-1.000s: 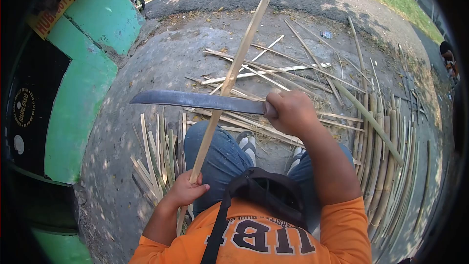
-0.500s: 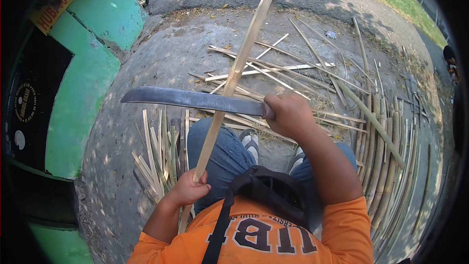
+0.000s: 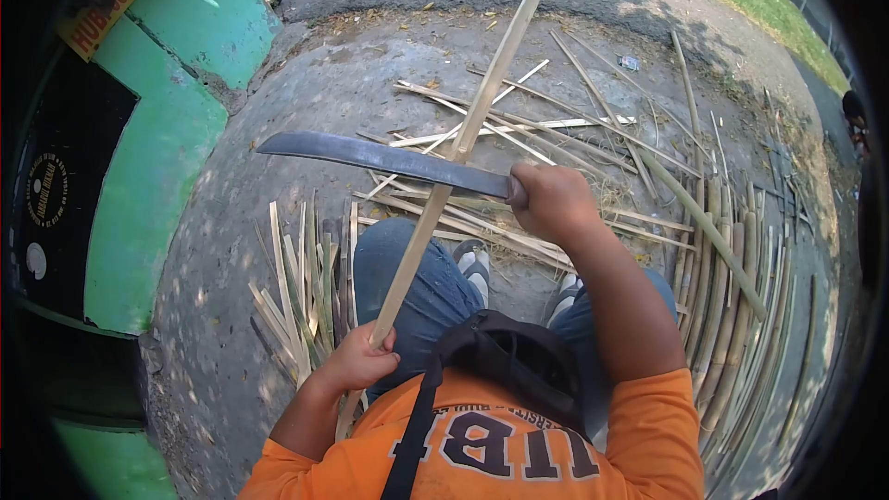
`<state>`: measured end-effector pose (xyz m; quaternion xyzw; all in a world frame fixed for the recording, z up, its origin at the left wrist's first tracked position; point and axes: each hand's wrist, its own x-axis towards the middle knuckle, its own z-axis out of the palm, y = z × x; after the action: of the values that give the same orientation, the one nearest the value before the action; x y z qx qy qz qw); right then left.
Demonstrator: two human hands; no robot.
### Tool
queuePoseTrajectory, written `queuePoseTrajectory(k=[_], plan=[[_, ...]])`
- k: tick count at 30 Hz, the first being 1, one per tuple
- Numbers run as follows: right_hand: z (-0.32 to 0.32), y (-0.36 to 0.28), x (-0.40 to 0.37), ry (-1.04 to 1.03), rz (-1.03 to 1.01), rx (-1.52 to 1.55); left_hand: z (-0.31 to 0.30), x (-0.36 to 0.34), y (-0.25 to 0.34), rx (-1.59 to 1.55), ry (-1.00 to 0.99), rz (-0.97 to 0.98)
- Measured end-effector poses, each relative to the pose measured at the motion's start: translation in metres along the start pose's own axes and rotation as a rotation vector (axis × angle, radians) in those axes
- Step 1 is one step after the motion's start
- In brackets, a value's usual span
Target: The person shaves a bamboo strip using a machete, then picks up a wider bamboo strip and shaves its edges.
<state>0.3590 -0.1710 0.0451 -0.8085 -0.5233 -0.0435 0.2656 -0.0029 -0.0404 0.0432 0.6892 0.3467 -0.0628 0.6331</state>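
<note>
My left hand is wrapped round the lower part of a long, pale bamboo strip, which slants up and away to the right. In my right hand is the handle of a machete. Its dark, broad blade points left and crosses over the strip near a node, apparently touching it. The very edge where blade meets strip is too fine to make out.
Split bamboo strips lie crisscrossed on the concrete ahead. Bamboo poles are stacked to the right, and cut strips stand beside my left knee. A green wall rises at the left. Another person shows at the far right edge.
My right hand and the machete have moved slightly up and to the right, the blade tip rising and tilting. The far end of the bamboo strip has come lower in view.
</note>
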Motion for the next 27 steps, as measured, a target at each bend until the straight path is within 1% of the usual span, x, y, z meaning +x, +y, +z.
queuePoseTrajectory(k=[2,6,9,12,15,16,19,22,25,26,27], plan=[[0.0,0.0,-0.001,0.016,-0.026,-0.02,0.0,0.001,-0.003,0.028,0.015,0.015],[0.003,-0.015,-0.008,0.016,-0.195,0.048,-0.004,0.002,-0.008,0.077,0.052,-0.009],[-0.003,-0.019,-0.007,-0.088,-0.187,-0.071,-0.004,0.004,-0.008,0.131,0.109,0.025],[-0.005,-0.004,-0.004,-0.037,-0.142,-0.06,-0.005,0.005,-0.015,0.164,0.138,0.078],[-0.005,0.012,0.0,0.109,-0.014,0.032,-0.009,0.007,-0.025,0.16,0.169,0.104],[-0.008,0.016,0.001,0.107,0.024,0.049,-0.009,0.005,-0.025,0.142,0.175,0.093],[-0.01,0.017,-0.001,0.148,0.002,0.078,-0.007,0.001,-0.02,0.162,0.203,0.089],[-0.017,0.005,-0.004,0.136,-0.168,0.066,-0.01,0.001,-0.023,0.239,0.244,0.123],[-0.023,0.005,-0.006,0.065,-0.203,-0.046,-0.013,-0.008,-0.024,0.292,0.289,0.115],[-0.027,0.011,-0.005,0.098,-0.214,-0.038,-0.014,-0.012,-0.025,0.305,0.302,0.104],[-0.03,0.02,-0.005,0.134,-0.167,-0.004,-0.017,-0.017,-0.031,0.313,0.292,0.1]])
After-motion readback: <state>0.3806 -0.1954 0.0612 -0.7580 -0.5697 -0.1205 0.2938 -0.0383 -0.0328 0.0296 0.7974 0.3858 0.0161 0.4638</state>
